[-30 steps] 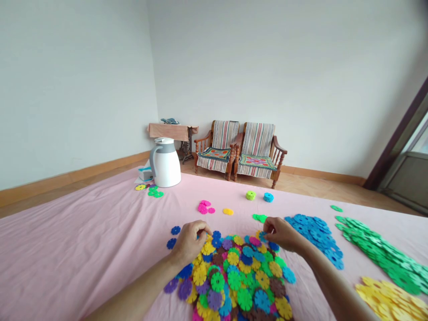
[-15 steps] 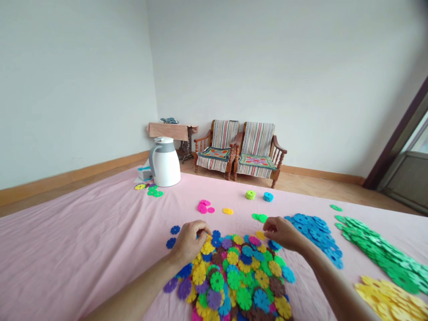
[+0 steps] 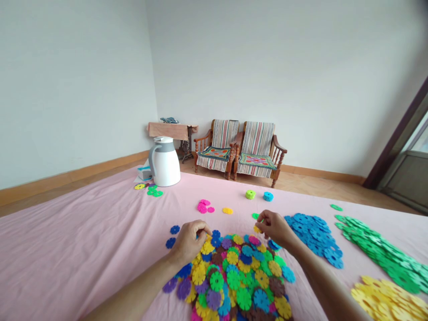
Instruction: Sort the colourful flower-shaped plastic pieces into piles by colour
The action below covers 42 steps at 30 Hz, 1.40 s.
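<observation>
A heap of mixed-colour notched plastic discs (image 3: 239, 272) lies on the pink cloth in front of me. At its far right edge, my right hand (image 3: 274, 226) pinches a yellow disc (image 3: 257, 228) between thumb and fingertips, just above the cloth. My left hand (image 3: 190, 240) rests at the heap's far left edge with its fingers curled together. Whatever those fingers hold, if anything, is hidden. Blue discs (image 3: 170, 243) lie just left of that hand. A green disc (image 3: 255, 216) shows beyond my right fingertips, partly covered by the hand.
To the right lie piles of blue discs (image 3: 312, 234), green discs (image 3: 384, 254) and yellow discs (image 3: 388, 301). Farther back are pink discs (image 3: 203, 206), a lone yellow disc (image 3: 228, 211), a lime stack (image 3: 250, 194), a blue stack (image 3: 268, 196) and a white jug (image 3: 167, 165).
My right hand has shifted slightly left and up, lifting the yellow disc from the heap's far edge. It now covers more of the green discs behind. My left hand has stayed put.
</observation>
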Each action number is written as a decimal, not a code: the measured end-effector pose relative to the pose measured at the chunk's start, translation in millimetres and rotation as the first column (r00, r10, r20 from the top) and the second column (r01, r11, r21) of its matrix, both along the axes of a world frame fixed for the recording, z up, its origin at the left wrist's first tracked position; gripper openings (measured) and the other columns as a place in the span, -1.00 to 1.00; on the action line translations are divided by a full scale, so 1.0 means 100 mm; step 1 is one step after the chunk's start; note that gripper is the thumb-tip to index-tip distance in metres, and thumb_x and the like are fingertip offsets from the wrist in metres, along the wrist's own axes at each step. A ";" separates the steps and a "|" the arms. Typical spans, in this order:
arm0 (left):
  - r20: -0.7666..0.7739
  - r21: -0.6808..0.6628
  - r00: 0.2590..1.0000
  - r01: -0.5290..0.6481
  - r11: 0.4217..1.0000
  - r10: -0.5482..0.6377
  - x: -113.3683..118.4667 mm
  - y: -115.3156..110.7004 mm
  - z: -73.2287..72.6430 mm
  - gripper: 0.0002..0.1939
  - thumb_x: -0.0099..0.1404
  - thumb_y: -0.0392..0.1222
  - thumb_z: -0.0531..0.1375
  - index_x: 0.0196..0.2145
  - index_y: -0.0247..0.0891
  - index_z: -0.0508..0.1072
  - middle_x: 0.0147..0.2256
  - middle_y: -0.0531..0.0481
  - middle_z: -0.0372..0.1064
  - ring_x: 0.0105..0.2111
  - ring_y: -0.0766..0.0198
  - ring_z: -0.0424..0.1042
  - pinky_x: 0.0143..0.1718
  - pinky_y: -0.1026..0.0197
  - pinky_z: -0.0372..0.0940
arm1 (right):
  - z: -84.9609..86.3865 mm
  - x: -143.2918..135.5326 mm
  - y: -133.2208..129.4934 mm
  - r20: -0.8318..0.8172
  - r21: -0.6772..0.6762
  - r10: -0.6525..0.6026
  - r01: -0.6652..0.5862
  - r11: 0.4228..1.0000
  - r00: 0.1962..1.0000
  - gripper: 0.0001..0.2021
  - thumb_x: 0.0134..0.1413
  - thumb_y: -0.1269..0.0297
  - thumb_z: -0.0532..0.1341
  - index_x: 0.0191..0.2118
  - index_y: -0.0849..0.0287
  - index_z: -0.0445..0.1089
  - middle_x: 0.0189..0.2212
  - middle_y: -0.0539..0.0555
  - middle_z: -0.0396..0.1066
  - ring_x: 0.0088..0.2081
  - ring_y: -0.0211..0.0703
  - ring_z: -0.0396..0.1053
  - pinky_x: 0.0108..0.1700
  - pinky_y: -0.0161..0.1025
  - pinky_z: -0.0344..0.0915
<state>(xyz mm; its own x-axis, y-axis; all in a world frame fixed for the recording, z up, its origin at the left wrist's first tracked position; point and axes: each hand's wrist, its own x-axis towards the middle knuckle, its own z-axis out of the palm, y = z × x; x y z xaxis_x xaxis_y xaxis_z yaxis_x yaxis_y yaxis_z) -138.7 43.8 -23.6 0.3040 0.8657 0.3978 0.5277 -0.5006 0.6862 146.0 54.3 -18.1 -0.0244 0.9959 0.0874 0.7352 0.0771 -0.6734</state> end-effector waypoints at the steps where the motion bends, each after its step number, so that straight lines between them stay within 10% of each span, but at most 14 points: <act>1: 0.002 -0.002 1.000 0.002 1.000 -0.002 0.00 0.00 0.00 -0.70 0.06 -0.43 -0.03 -0.49 -0.27 0.48 -0.48 0.05 0.44 -0.47 0.34 0.37 -0.39 0.34 0.20 | -0.01 -0.04 0.00 -0.077 -0.017 0.019 -0.021 1.000 0.997 -0.90 -0.10 0.29 0.10 -0.40 0.18 0.24 -0.63 -0.04 0.39 -0.65 -0.29 0.33 -0.60 -0.38 0.15; 8: 0.001 -0.005 1.000 0.003 1.000 -0.003 0.00 0.01 -0.01 -0.70 0.06 -0.44 -0.03 -0.48 -0.27 0.48 -0.47 0.05 0.45 -0.45 0.34 0.39 -0.36 0.35 0.21 | 0.03 -0.20 0.02 -0.450 -0.009 -0.033 0.032 0.999 0.892 -0.76 -0.06 0.20 0.10 -0.26 0.23 0.26 -0.43 0.12 0.49 -0.52 -0.23 0.44 -0.55 -0.37 0.23; 28: -0.002 0.002 1.000 0.004 1.000 -0.004 0.00 0.02 -0.02 -0.70 0.05 -0.44 -0.03 -0.49 -0.27 0.48 -0.47 0.06 0.45 -0.44 0.34 0.39 -0.36 0.35 0.21 | 0.11 -0.11 -0.16 0.129 -0.095 0.183 -0.171 0.981 0.975 -0.83 -0.29 0.31 0.25 -0.43 0.20 0.40 -0.45 0.03 0.43 -0.46 -0.24 0.30 -0.45 -0.33 0.16; 42: 0.011 0.000 1.000 0.016 1.000 -0.016 0.00 0.01 -0.02 -0.71 0.07 -0.44 -0.02 -0.49 -0.25 0.48 -0.45 0.06 0.46 -0.41 0.34 0.41 -0.35 0.34 0.22 | 0.22 -0.19 -0.19 0.116 -0.025 0.227 -0.226 0.974 0.967 -0.93 -0.25 0.41 0.20 -0.55 0.18 0.26 -0.57 -0.04 0.32 -0.49 -0.31 0.25 -0.47 -0.37 0.10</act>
<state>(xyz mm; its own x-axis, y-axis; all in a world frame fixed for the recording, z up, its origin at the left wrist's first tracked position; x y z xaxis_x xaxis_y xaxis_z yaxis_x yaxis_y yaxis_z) -139.1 44.9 -25.1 0.3133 0.8609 0.4009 0.5126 -0.5086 0.6918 127.3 35.6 4.3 -0.2589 0.9641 0.0589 0.7732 0.2434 -0.5856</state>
